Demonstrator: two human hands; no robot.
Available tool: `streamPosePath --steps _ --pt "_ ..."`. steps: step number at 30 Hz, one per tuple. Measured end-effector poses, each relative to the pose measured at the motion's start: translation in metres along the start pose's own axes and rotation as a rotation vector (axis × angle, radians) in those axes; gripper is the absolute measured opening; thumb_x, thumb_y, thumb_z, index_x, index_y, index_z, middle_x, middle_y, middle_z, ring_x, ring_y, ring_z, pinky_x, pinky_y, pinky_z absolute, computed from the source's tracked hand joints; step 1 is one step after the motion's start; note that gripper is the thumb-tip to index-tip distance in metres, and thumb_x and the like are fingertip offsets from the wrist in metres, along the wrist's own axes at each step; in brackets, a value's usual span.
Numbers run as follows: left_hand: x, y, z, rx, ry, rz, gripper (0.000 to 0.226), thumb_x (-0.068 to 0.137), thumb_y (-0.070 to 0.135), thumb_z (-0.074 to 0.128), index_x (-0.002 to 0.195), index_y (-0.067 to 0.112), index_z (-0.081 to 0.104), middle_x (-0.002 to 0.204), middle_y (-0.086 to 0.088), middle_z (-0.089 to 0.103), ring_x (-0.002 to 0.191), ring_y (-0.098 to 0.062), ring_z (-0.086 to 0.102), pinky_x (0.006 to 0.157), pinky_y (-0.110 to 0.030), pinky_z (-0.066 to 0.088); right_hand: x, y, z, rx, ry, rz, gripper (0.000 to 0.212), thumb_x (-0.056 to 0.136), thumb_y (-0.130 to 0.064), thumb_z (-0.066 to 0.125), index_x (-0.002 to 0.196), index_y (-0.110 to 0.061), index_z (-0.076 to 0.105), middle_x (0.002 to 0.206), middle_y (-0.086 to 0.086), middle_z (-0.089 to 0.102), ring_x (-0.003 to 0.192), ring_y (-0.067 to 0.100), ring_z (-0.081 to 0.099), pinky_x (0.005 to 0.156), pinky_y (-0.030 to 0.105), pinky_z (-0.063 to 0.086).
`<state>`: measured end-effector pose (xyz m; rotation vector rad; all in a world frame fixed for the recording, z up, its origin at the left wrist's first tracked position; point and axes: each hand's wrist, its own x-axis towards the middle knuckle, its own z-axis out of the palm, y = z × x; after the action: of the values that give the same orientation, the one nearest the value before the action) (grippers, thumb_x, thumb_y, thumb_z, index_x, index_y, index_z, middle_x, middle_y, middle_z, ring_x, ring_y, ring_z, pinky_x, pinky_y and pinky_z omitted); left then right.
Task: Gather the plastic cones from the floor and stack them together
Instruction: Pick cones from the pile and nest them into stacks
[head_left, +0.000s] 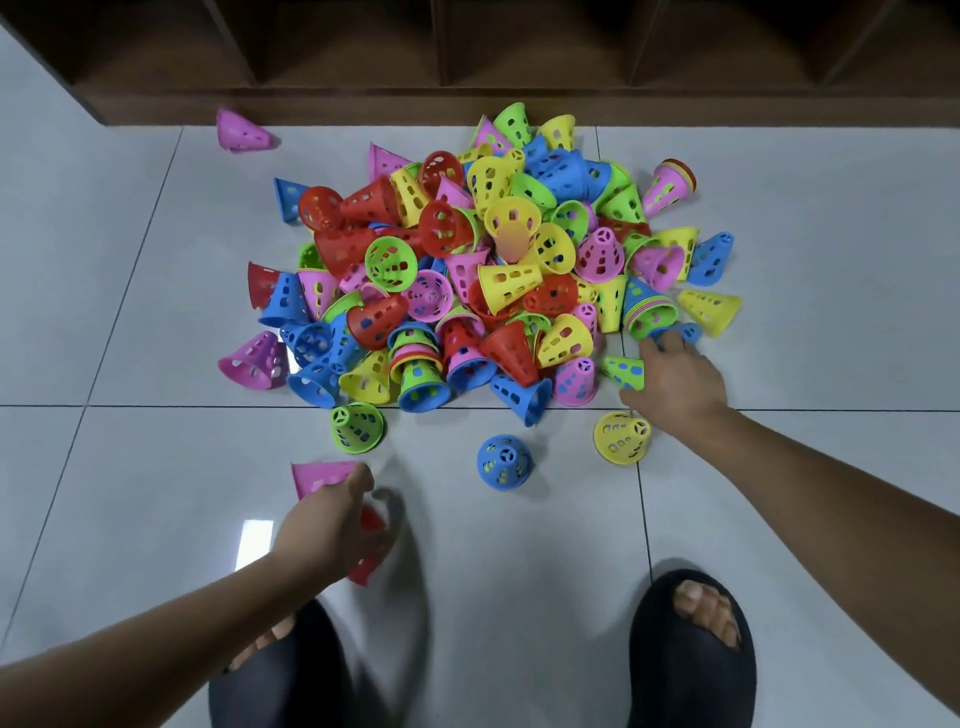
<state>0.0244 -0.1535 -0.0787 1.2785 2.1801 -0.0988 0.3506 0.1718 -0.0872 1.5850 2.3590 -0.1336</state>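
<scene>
Fingers of left hand (332, 525) grip pink cone (319, 478), right hand (678, 382) at cone pile (467, 270), hold unclear

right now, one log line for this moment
left hand: grips pink and red cones | right hand: at green cone | pile: loose on floor

The left hand (332, 525) covers most of a red cone (371, 519) it grips, and motion blur smears both, along with the left slipper (291, 670), which the bottom edge cuts off. The fingertips of the right hand (675, 382) vanish at the rim of the pile (467, 270), so any hold on the blue cone (688, 328) there cannot be told.
</scene>
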Motion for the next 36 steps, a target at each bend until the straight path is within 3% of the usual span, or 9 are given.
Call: streamPosePath --steps 3,7,10,13,18,22,26,29,36 --pt "0.007 0.005 -0.007 -0.144 0.022 0.014 0.048 0.082 0.048 0.082 0.115 0.029 0.053 0.091 0.006 0.072 0.08 -0.019 0.067 0.067 -0.034 0.057 -0.006 0.002 -0.005 0.24 -0.004 0.067 0.064 0.082 -0.045 0.078 0.13 -0.008 0.056 0.126 0.017 0.06 0.111 0.039 0.062 0.081 0.042 0.053" --pt "0.012 0.039 -0.032 -0.329 0.144 0.122 0.048 0.078 0.049 0.091 0.109 0.032 0.059 0.095 0.012 0.072 0.087 -0.01 0.069 0.074 -0.03 0.058 -0.035 0.004 -0.025 0.723 0.069 0.183 0.045 0.087 -0.044 0.078 0.114 -0.015 0.058 0.102 0.002 0.066 0.094 0.028 0.062 0.076 0.034 0.043" --pt "0.012 0.075 -0.052 -0.548 0.266 0.207 0.045 0.078 0.038 0.094 0.107 0.03 0.062 0.096 0.017 0.072 0.092 0.002 0.068 0.075 -0.016 0.054 -0.07 -0.001 -0.037 0.984 0.14 0.191 0.038 0.088 -0.04 0.081 0.11 -0.024 0.054 0.101 -0.009 0.07 0.092 0.012 0.067 0.078 0.032 0.046" --pt "0.007 0.109 -0.062 -0.701 0.338 0.308 0.039 0.081 0.031 0.093 0.107 0.028 0.063 0.101 0.016 0.071 0.1 0.0 0.068 0.074 -0.015 0.057 -0.1 -0.005 -0.036 1.112 0.182 0.191 0.037 0.091 -0.042 0.079 0.111 -0.027 0.052 0.103 -0.012 0.072 0.094 0.006 0.07 0.076 0.029 0.05" --pt "0.011 0.134 -0.052 -0.673 0.353 0.498 0.039 0.088 0.026 0.088 0.116 0.022 0.062 0.113 0.01 0.062 0.105 -0.006 0.065 0.083 -0.02 0.059 -0.126 -0.006 -0.008 1.115 0.134 0.1 0.036 0.095 -0.039 0.076 0.113 -0.029 0.046 0.106 -0.012 0.069 0.096 0.007 0.068 0.079 0.029 0.053" --pt "0.022 0.133 -0.029 -0.452 0.322 0.615 0.036 0.089 0.022 0.085 0.114 0.025 0.06 0.113 0.012 0.054 0.098 -0.014 0.062 0.083 -0.038 0.059 -0.129 -0.003 0.012 0.991 0.062 0.023 0.041 0.096 -0.039 0.074 0.118 -0.038 0.04 0.114 -0.022 0.064 0.097 0.004 0.065 0.075 0.017 0.048" --pt "0.033 0.13 -0.01 -0.32 0.256 0.677 0.032 0.085 0.018 0.084 0.106 0.023 0.06 0.105 0.008 0.053 0.081 -0.021 0.058 0.071 -0.043 0.055 -0.123 0.005 0.028 0.897 0.018 -0.038 0.05 0.093 -0.036 0.078 0.129 -0.041 0.044 0.129 -0.018 0.063 0.117 0.011 0.063 0.093 0.041 0.055" --pt "0.044 0.12 -0.001 -0.24 0.209 0.669 0.026 0.087 0.02 0.082 0.102 0.02 0.06 0.102 0.005 0.054 0.078 -0.022 0.058 0.069 -0.044 0.055 -0.117 0.002 0.034 0.814 -0.024 -0.052 0.047 0.089 -0.045 0.077 0.127 -0.044 0.05 0.119 -0.006 0.066 0.105 0.017 0.065 0.09 0.045 0.056" --pt "0.06 0.118 -0.007 -0.131 0.174 0.655 0.027 0.086 0.026 0.08 0.103 0.021 0.06 0.105 0.005 0.054 0.081 -0.023 0.058 0.07 -0.043 0.054 -0.103 -0.036 0.034 0.775 -0.055 -0.179 0.048 0.08 -0.052 0.082 0.118 -0.038 0.057 0.104 -0.009 0.062 0.099 0.013 0.06 0.088 0.039 0.054"
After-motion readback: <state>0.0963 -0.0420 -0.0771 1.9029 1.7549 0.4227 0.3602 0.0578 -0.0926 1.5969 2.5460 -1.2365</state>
